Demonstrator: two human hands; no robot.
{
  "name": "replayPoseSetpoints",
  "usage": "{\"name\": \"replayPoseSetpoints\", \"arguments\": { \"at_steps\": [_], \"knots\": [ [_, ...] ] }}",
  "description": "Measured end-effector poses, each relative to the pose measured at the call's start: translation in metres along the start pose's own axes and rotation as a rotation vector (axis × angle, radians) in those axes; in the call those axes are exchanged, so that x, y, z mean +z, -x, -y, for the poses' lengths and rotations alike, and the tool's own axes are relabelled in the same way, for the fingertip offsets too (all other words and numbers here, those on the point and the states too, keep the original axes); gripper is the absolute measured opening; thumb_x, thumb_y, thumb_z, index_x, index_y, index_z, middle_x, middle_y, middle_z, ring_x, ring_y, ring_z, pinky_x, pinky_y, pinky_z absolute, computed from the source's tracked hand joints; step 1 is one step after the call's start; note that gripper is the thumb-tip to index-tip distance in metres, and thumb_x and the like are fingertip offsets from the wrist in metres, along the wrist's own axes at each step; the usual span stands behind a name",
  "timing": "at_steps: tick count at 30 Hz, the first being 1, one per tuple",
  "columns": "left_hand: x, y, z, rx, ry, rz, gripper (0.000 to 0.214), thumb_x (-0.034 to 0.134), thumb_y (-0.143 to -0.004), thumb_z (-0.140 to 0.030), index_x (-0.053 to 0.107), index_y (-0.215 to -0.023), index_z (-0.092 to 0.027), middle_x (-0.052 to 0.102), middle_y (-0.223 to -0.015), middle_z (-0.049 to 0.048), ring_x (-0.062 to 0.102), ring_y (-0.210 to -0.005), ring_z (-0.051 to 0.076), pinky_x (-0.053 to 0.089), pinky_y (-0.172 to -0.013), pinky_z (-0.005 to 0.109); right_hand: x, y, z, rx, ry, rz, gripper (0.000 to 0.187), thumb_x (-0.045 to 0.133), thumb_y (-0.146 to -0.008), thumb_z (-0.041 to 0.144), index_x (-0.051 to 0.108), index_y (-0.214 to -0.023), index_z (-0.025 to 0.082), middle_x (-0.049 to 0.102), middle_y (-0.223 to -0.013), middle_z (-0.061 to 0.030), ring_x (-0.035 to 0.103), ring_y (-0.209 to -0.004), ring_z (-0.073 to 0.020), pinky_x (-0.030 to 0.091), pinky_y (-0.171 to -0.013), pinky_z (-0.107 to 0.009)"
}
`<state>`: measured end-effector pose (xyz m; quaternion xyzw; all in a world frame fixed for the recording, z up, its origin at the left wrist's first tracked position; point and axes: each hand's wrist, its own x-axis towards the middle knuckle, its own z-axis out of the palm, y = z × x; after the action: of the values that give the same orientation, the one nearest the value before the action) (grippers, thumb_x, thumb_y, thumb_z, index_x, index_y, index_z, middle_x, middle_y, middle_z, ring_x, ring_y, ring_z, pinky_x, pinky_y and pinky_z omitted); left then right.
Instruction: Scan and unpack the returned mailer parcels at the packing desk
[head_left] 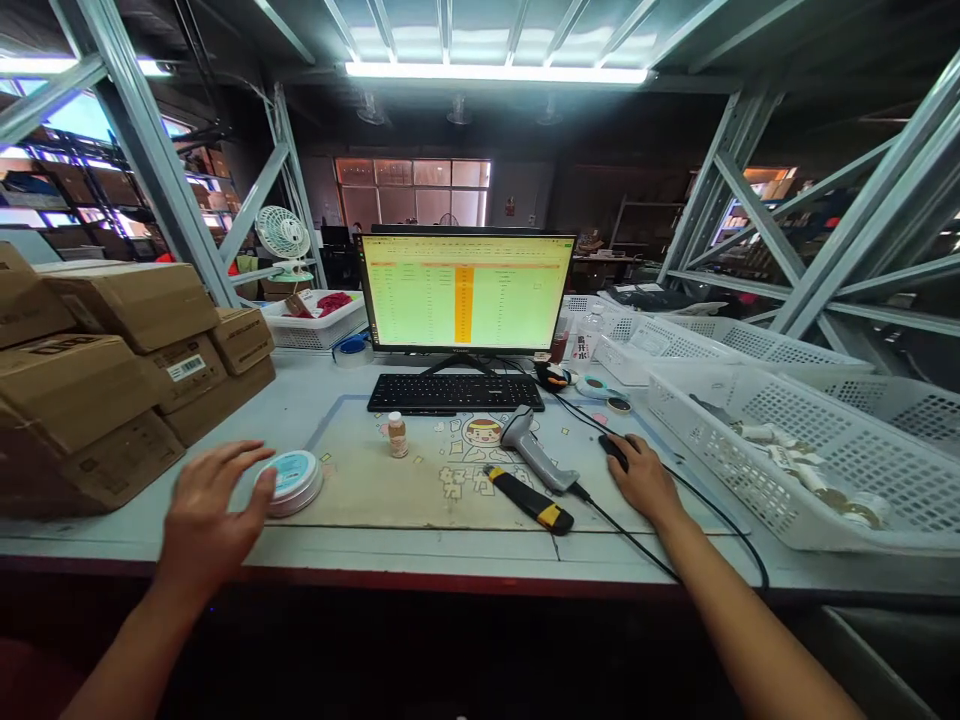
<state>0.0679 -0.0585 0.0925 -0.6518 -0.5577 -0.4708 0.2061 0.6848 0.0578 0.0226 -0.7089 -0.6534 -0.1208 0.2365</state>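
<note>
My left hand (210,510) hovers with fingers spread beside a round tin with a light blue lid (294,482); the fingertips reach its left edge. My right hand (643,476) lies over a black computer mouse (613,450) on the desk, fingers curved round it. Between my hands lie a grey barcode scanner (534,446), a black and yellow utility knife (531,498) and a small bottle (397,435) on a desk mat (390,490). A black keyboard (455,392) and a lit monitor (465,292) stand behind.
Stacked cardboard boxes (97,370) fill the left of the desk. White plastic baskets (780,450) with small items stand at the right, another basket (315,320) and a fan (283,240) at the back left. Metal shelving frames both sides.
</note>
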Motion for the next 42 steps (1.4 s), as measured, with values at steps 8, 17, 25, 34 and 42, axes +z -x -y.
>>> {"name": "replayPoseSetpoints", "arguments": {
  "at_steps": [8, 17, 25, 34, 42],
  "knots": [
    [0.016, 0.056, 0.069, -0.364, -0.157, 0.349, 0.083, 0.057, -0.082, -0.076, 0.052, -0.151, -0.028, 0.032, -0.172, 0.0126, 0.035, -0.155, 0.048, 0.035, -0.122, 0.069, 0.002, -0.002, -0.001, -0.002, 0.026, 0.003, 0.047, 0.05, -0.1, 0.035, 0.068, -0.141, 0.021, 0.06, -0.142, -0.0168, 0.063, -0.123, -0.0332, 0.056, -0.103, -0.049],
    [0.041, 0.033, 0.061, -0.527, -0.002, 0.563, 0.078, 0.068, -0.078, -0.065, 0.056, -0.145, -0.025, 0.073, -0.131, 0.0121, 0.071, -0.118, 0.037, 0.057, -0.1, 0.047, 0.011, -0.003, -0.007, -0.035, -0.008, -0.041, 0.052, 0.047, -0.099, 0.041, 0.064, -0.142, 0.017, 0.059, -0.14, -0.0192, 0.061, -0.12, -0.0348, 0.052, -0.106, -0.052],
    [0.025, 0.037, 0.048, -0.556, 0.086, 0.391, 0.069, 0.071, -0.083, -0.058, 0.057, -0.142, -0.025, 0.071, -0.137, 0.01, 0.07, -0.12, 0.033, 0.055, -0.103, 0.042, -0.036, -0.018, 0.008, -0.122, -0.199, -0.251, 0.064, 0.049, -0.095, 0.054, 0.06, -0.142, 0.012, 0.063, -0.134, -0.023, 0.056, -0.13, -0.0401, 0.044, -0.114, -0.059],
    [0.07, 0.047, -0.059, -0.15, 0.382, 0.545, 0.066, 0.084, -0.082, -0.044, 0.06, -0.141, -0.026, 0.069, -0.137, 0.0107, 0.065, -0.13, 0.03, 0.051, -0.115, 0.047, -0.08, 0.049, 0.186, -0.486, -0.291, 0.169, 0.042, 0.051, -0.104, 0.046, 0.064, -0.138, 0.024, 0.072, -0.129, -0.0105, 0.072, -0.108, -0.029, 0.059, -0.088, -0.041],
    [0.084, 0.049, -0.067, -0.163, 0.459, 0.419, 0.042, 0.078, -0.088, -0.038, 0.064, -0.123, -0.02, 0.066, -0.14, 0.0155, 0.064, -0.132, 0.029, 0.05, -0.113, 0.046, -0.05, 0.07, 0.201, -0.379, 0.073, 0.328, 0.039, 0.053, -0.103, 0.034, 0.065, -0.136, 0.016, 0.071, -0.124, -0.0164, 0.068, -0.114, -0.0338, 0.056, -0.094, -0.044]
  ]
}}
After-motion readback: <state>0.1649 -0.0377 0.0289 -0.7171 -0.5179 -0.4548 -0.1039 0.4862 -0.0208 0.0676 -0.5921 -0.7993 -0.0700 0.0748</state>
